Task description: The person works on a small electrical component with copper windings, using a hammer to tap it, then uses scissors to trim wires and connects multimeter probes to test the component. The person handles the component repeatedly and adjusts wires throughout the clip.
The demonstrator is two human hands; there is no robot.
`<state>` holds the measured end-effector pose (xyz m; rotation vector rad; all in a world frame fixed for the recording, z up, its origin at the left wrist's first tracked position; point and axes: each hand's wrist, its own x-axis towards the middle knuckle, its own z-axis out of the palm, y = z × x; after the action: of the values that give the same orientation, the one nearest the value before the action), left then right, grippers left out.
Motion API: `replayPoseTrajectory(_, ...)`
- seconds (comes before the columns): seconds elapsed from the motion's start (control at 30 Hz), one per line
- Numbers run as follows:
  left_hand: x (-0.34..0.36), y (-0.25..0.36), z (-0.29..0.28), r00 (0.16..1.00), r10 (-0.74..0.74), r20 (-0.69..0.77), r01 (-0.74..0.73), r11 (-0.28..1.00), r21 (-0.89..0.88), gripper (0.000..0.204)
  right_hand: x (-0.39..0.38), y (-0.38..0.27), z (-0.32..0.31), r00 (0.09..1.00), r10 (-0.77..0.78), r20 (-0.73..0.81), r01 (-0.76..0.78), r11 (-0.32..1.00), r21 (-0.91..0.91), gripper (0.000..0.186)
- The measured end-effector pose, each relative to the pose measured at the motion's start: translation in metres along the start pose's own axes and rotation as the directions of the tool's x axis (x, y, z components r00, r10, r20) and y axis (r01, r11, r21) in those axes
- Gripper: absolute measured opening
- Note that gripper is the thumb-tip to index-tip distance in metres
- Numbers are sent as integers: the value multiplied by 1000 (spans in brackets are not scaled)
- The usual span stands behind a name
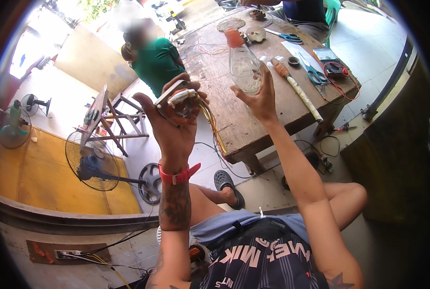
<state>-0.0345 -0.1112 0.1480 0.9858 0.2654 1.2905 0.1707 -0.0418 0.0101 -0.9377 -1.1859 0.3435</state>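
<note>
My left hand (172, 137) is raised, its fingers wrapped round a fan motor stator (181, 107) with copper windings and white-wrapped ends. Several coloured lead wires (212, 129) hang from the stator on its right side. In my right hand (262, 102) is a clear glass bottle (244, 65), gripped near its base between thumb and fingers. The bottle is upright with an orange-red cap (234, 37) on top, and it shows in front of the wooden table (210, 103). Liquid in it, if any, is hard to make out.
On the table lie a wrapped stick (297, 89), a black tape roll (293, 61), scissors (316, 75), more scissors (290, 37) and a multimeter (335, 69). A standing fan (92, 164) is at left. A person in green (158, 65) sits beyond; another (304, 17) is at the far end.
</note>
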Motion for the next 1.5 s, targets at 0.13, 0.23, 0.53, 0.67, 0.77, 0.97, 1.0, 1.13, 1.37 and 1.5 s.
replayPoseTrajectory(0.13,-22,-15,3,993,-107,-50,105,994,-43,97,-17,-59,-30,984,-142,-105,129,984,-119,96)
replayPoseTrajectory(0.23,-33,-28,8,977,-162,-140,166,986,13,94,-49,-115,-59,832,-489,262,541,820,-186,63)
replayPoseTrajectory(0.53,-44,-47,18,948,-232,-218,230,973,-35,95,-38,-122,-45,628,-659,414,759,636,-139,26)
replayPoseTrajectory(0.67,-38,-48,0,944,-259,-203,242,965,-107,93,-32,-90,-45,806,-562,187,587,798,-134,63)
replayPoseTrajectory(0.77,-27,-43,-18,949,-214,-231,173,967,-186,89,2,-49,-27,956,-294,-2,280,910,-307,115)
replayPoseTrajectory(0.97,5,-13,-32,916,82,-394,-33,991,129,88,12,-40,-9,933,-299,203,315,947,-56,106)
replayPoseTrajectory(1.0,11,-5,-30,910,136,-393,-60,978,201,87,3,-52,-18,902,-327,282,367,925,-102,105)
replayPoseTrajectory(1.13,27,11,-11,884,298,-359,-146,907,394,88,-13,-99,-40,857,-282,432,429,854,-293,101)
replayPoseTrajectory(1.37,34,19,18,892,390,229,-410,481,775,71,-3,-127,-54,871,-213,443,399,834,-382,98)
replayPoseTrajectory(1.5,55,16,26,846,374,380,-492,277,825,45,-4,-116,-55,894,-150,423,295,907,-301,95)
